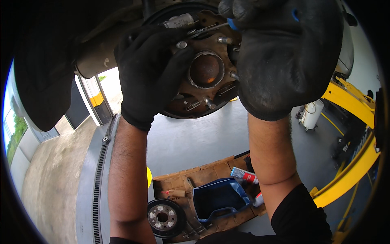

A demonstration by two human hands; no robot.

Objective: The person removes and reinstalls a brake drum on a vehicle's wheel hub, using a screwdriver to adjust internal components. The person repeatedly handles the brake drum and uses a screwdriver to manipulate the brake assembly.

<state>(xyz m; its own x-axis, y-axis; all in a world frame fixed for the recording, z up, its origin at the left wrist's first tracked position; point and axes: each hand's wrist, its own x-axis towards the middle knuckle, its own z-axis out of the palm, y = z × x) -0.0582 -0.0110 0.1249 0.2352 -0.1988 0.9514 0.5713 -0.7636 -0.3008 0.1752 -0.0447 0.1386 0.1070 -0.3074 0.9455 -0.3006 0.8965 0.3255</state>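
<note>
A rusty wheel hub (215, 52) with studs and a round centre sits in a dark drum-brake backing plate (191, 113), springs and a silver cylinder (178, 21) around it. My black-gloved left hand (148, 73) grips the assembly's left side, fingers curled beside the hub and thumb near a stud; its fingertips are partly hidden. In my gloved right hand (286, 57) is a screwdriver with a blue handle (232, 24), its shaft reaching left to a small spring and linkage at the top of the brake.
Below, a cardboard-covered bench (170, 178) carries a brake drum (163, 215), blue tray (219, 197) and spray can (243, 175). A yellow lift arm (357, 162) and white tank (312, 114) stand right. A floor drain (98, 195) runs left. A dark wheel-arch liner (44, 89) hangs upper left.
</note>
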